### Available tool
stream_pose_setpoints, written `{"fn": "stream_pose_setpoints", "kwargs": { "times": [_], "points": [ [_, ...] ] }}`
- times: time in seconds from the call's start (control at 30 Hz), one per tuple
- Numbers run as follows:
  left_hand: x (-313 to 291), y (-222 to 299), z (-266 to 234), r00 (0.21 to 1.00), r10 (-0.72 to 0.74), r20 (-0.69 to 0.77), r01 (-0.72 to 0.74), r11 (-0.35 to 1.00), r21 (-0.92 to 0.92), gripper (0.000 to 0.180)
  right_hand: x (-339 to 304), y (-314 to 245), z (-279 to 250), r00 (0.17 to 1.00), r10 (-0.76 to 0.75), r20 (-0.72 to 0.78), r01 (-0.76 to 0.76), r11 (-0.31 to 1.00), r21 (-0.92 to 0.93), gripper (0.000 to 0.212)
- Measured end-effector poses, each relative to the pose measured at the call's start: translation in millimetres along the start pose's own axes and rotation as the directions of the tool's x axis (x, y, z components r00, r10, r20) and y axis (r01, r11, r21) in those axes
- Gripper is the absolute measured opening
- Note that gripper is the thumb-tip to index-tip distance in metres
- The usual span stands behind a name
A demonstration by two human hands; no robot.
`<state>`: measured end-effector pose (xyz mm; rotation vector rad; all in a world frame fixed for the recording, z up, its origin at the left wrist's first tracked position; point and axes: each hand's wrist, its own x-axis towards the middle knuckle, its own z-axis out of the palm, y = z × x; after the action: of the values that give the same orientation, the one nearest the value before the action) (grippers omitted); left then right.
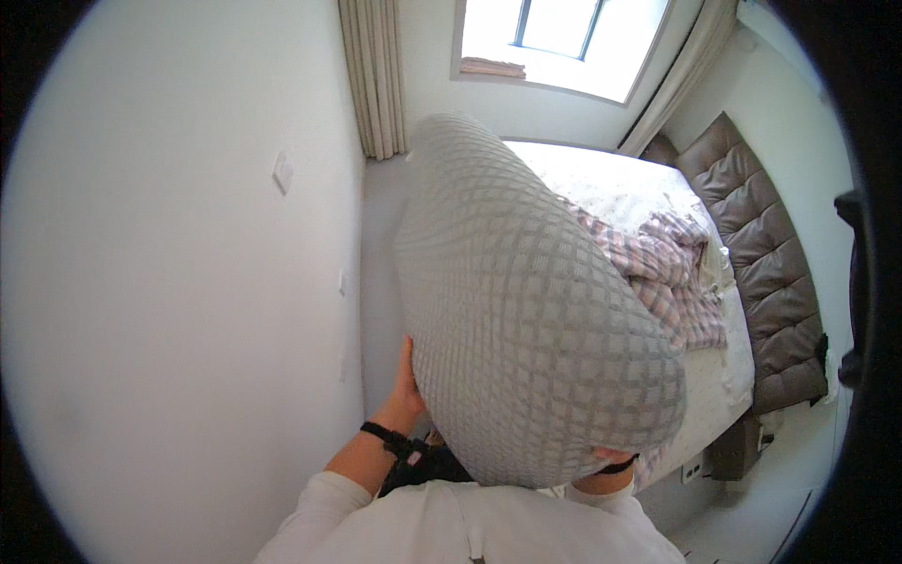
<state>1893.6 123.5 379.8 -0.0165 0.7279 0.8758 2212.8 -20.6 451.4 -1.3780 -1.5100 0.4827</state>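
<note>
A large, bulky grey cushion point(536, 301) in a ribbed, grid-patterned stretch cover is held up in front of my body, reaching from my chest toward the window. My left hand point(406, 383) grips its left side, the fingers partly hidden against the cover. At the near right end my right hand point(613, 455) holds it; most of that hand is hidden by the cushion's bulge. Dark bands circle both wrists. Behind the cushion stands a bed, partly hidden, with a rumpled checked blanket point(648, 249) on its white mattress point(592, 169).
A white wall point(207, 301) with a switch point(282, 173) runs along the left. Beige curtains point(373, 85) flank the window point(564, 33) at the far side. The bed's brown padded headboard point(761, 273) stands at right, with a small dark nightstand point(736, 449) nearer me.
</note>
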Motion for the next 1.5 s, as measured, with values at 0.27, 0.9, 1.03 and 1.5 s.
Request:
{"fn": "stream_pose_setpoints", "kwargs": {
  "times": [0.27, 0.9, 1.03, 1.5],
  "points": [
    [178, 185, 93, 0.992, 0.056, 0.109, -0.074, 0.984, 0.163, 0.068, 135, 43, 10, 0.828, 0.499, -0.255, -0.536, 0.838, -0.104, 0.08],
    [465, 420, 361, 0.639, -0.101, 0.763, -0.723, 0.26, 0.64, 0.037, 485, 330, 280, 0.833, 0.544, -0.102, -0.49, 0.641, -0.591, 0.06],
    [519, 507, 404, 0.592, -0.02, 0.806, -0.789, 0.189, 0.585, 0.037, 582, 363, 330, 0.921, 0.386, 0.059, -0.259, 0.718, -0.646, 0.05],
    [759, 663, 554, 0.683, -0.171, 0.71, -0.561, 0.498, 0.661, 0.057, 833, 409, 368, 0.416, 0.826, -0.381, -0.093, 0.455, 0.886, 0.048]
  ]
}}
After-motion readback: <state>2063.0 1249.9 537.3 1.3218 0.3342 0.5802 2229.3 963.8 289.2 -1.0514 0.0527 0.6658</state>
